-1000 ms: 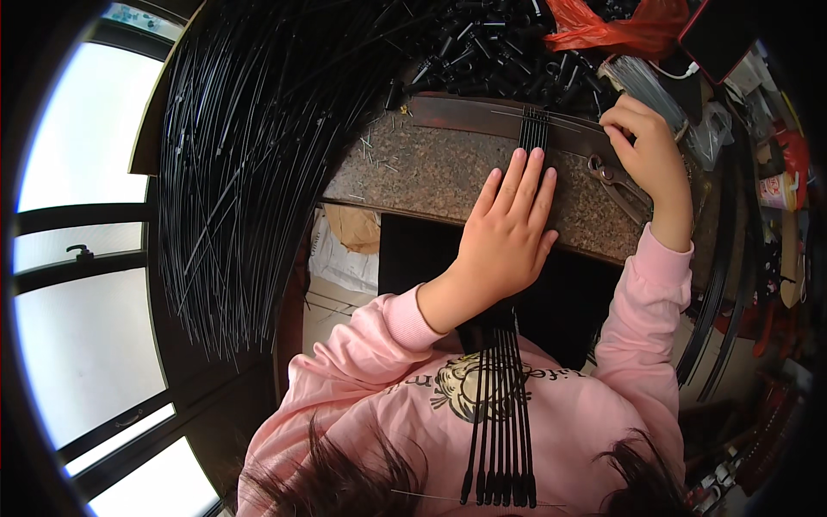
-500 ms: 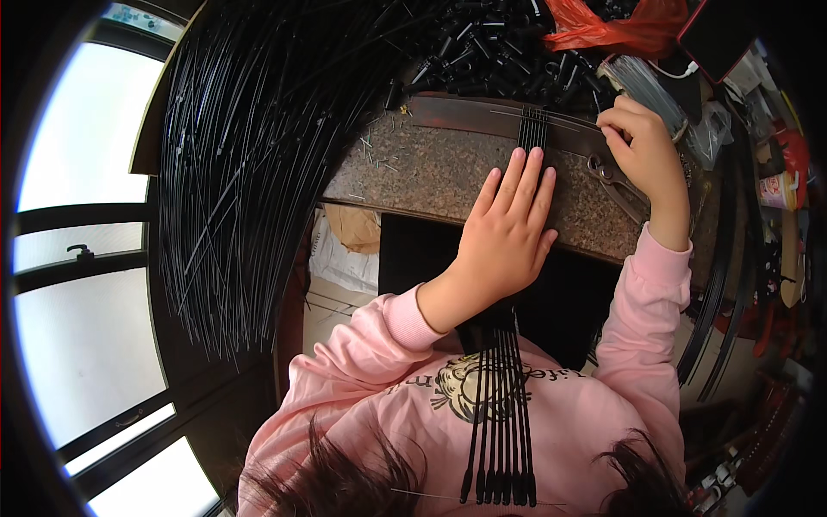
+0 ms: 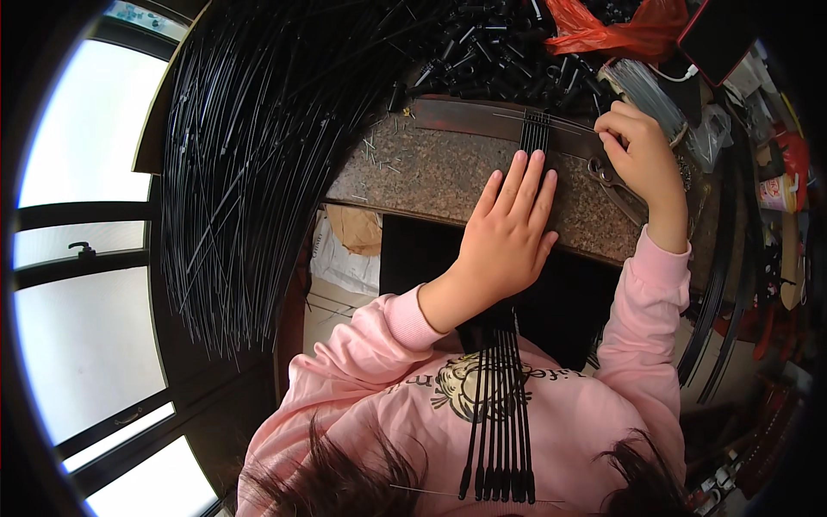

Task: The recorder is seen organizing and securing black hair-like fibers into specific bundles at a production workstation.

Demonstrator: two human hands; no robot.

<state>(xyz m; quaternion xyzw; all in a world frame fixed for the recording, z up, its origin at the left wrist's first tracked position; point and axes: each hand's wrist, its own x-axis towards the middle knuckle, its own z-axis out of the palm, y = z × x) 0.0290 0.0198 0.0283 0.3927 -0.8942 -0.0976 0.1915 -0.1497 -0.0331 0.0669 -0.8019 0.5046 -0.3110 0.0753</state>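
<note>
My left hand [image 3: 508, 237] lies flat with fingers spread, its fingertips on a row of thin black rods [image 3: 535, 133] at the worktop's edge. Those rods run under the palm; their long lower lengths [image 3: 500, 414] hang in front of my pink top and end in thicker black tips. A fine wire [image 3: 465, 495] crosses near these tips. At the far end, another thin metal wire [image 3: 564, 126] crosses the rods above a dark flat strip [image 3: 457, 117]. My right hand [image 3: 642, 155] is closed in a pinch at that wire's right end; the exact grip is partly hidden by the fingers.
Pliers [image 3: 613, 185] lie below my right hand on the speckled stone worktop [image 3: 413, 177]. A big bundle of black rods [image 3: 241, 189] fills the left. Black tubular pieces [image 3: 491, 56], a red plastic bag [image 3: 612, 30] and a bundle of clear thin strips [image 3: 642, 90] lie behind.
My right hand has shifted slightly down, with its pinch kept. The left hand stays flat on the rods. The whole view has moved very slightly.
</note>
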